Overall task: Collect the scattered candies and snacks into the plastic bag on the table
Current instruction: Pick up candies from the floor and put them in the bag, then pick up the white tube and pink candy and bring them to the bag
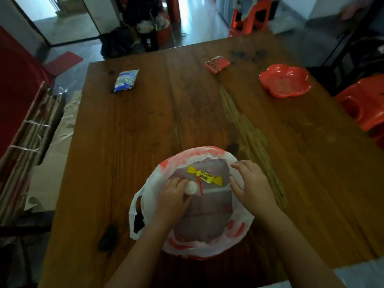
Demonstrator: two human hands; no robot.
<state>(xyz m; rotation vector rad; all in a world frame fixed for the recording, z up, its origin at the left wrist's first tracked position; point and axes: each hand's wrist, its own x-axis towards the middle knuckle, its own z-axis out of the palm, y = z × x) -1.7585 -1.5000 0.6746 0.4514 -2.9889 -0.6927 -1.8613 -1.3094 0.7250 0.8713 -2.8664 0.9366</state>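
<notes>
A white plastic bag (239,227) with red print lies open on the near part of the wooden table (145,132). Inside it rests a yellow wrapped candy (204,176). My left hand (172,201) is inside the bag's mouth, fingers closed around a white round lollipop (190,187) with a red stick. My right hand (252,183) pinches the bag's right rim and holds it open. A blue-and-white snack packet (126,80) lies at the far left of the table. A red snack packet (217,63) lies far, right of centre.
A red flower-shaped plastic dish (284,80) sits at the far right of the table. Red plastic stools stand to the right (361,100) and behind (251,15). Cardboard and paper bags (37,132) lean at the left side.
</notes>
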